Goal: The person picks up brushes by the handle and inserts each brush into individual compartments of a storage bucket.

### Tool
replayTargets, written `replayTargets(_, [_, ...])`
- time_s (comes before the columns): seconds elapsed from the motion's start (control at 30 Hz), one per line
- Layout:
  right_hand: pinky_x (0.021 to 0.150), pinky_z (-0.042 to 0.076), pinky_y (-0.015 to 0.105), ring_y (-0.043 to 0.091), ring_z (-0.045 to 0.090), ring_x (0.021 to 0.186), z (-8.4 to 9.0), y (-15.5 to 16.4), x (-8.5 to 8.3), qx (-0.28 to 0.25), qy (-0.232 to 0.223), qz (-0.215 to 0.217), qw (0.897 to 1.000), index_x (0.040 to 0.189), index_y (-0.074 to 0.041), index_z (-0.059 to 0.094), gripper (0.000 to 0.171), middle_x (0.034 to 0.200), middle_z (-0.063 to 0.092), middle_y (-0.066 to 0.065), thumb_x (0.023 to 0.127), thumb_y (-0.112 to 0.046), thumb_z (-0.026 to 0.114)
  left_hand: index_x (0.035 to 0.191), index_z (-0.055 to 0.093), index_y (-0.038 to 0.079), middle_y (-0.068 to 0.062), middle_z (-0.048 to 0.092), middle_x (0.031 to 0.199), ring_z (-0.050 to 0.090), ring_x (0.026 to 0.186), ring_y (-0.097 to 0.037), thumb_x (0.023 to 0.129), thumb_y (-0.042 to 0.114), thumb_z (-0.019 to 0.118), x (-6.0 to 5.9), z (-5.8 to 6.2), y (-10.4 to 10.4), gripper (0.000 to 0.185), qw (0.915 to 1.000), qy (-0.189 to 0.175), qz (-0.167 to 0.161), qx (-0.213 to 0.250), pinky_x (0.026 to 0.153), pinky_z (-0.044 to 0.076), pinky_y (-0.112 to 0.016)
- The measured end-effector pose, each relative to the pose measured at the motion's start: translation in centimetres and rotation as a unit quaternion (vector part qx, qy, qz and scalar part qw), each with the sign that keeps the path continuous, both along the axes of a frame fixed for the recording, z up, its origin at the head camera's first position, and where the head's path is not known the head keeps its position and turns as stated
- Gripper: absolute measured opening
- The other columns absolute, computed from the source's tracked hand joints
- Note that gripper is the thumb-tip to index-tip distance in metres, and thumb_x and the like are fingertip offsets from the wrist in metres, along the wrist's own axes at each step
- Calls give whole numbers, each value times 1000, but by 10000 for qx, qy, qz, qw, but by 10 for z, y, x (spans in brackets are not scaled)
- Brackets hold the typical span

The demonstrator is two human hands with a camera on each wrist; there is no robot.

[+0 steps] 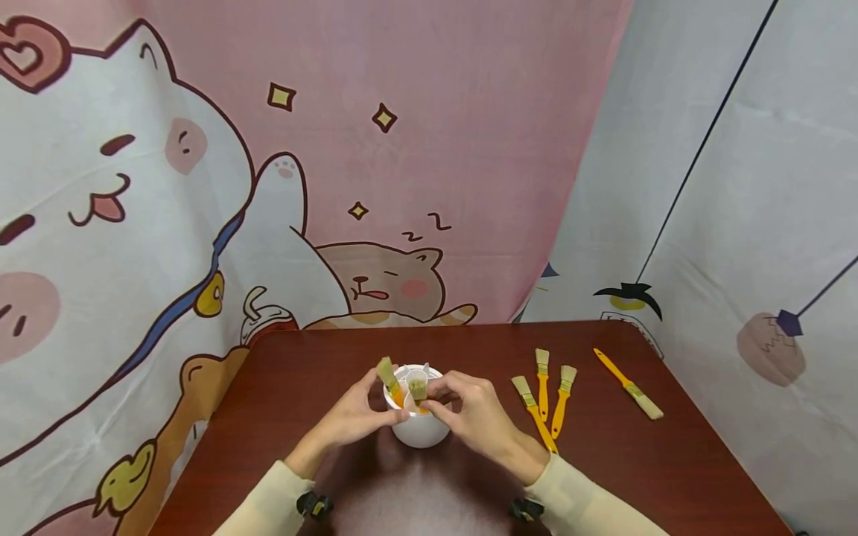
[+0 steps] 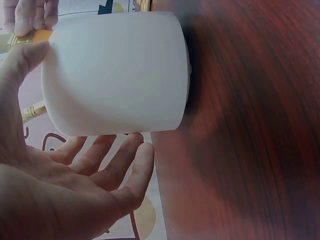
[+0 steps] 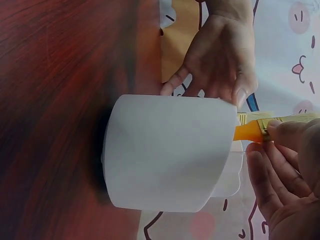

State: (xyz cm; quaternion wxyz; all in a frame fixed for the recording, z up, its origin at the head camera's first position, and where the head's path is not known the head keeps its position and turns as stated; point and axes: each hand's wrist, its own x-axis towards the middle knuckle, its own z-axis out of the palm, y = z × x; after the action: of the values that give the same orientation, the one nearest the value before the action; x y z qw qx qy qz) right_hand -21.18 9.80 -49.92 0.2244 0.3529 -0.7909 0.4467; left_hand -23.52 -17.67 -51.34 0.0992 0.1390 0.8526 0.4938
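Note:
A white round pot [image 1: 421, 432] stands on the table, with a pale inner insert [image 3: 230, 175] rising past its rim. My left hand [image 1: 348, 417] holds the pot, thumb at the rim and fingers against its side. Between the thumb and fingers of my right hand [image 1: 476, 417], a paintbrush [image 3: 255, 131] is pinched at its metal band. Its bristles point up and its orange handle goes down into the pot, where the lower end is hidden. Another paintbrush [image 1: 386, 374] leans in the pot on the left, bristles up.
Three yellow-handled paintbrushes [image 1: 564, 394] lie close together on the dark red wooden table [image 1: 295, 372], right of the pot. Farther right lies one more paintbrush [image 1: 628, 384], its bristles toward me. A printed cartoon curtain [image 1: 469, 149] hangs behind the table.

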Motion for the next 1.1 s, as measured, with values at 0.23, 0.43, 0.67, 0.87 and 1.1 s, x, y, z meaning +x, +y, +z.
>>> replayTargets(0.23, [69, 68, 35, 6, 79, 86, -2, -1, 1, 218, -76, -119, 9997, 105, -13, 83, 21, 97, 82, -2, 93, -3, 98, 182, 38, 16, -13, 66, 166, 60, 156, -39, 93, 40, 98, 3, 2, 0, 110, 9999, -5, -21, 114, 126, 50, -72])
replayTargets(0.43, [70, 67, 28, 7, 76, 82, -6, -3, 1, 430, -55, -178, 9989, 103, -11, 83, 22, 95, 80, 1, 91, -2, 99, 183, 37, 17, -17, 59, 175, 52, 165, -44, 91, 43, 98, 4, 3, 1, 113, 9999, 18, 84, -112, 131, 42, -78])
replayTargets(0.67, [72, 66, 25, 10, 76, 79, -6, -6, 1, 524, -32, -198, 9984, 101, -10, 83, 21, 94, 80, 2, 91, -5, 100, 182, 39, 18, -17, 61, 172, 54, 163, -45, 91, 44, 98, 2, 1, 1, 112, 9999, 7, 95, -83, 129, 43, -78])
replayTargets(0.87, [73, 66, 22, 7, 76, 80, -5, -8, 2, 597, -21, -163, 9981, 101, -10, 82, 21, 97, 81, 2, 91, -7, 101, 179, 44, 21, -13, 64, 169, 55, 162, -43, 91, 45, 97, 0, 0, 1, 105, 10000, 31, 18, -63, 129, 44, -78])
replayTargets(1.1, [70, 68, 30, 10, 77, 80, -5, -5, 4, 643, -97, -137, 9978, 103, -9, 84, 19, 98, 82, 4, 93, -8, 100, 182, 38, 18, -16, 62, 171, 55, 162, -44, 91, 44, 97, 2, 3, 1, 111, 9999, 53, 43, -155, 127, 46, -77])
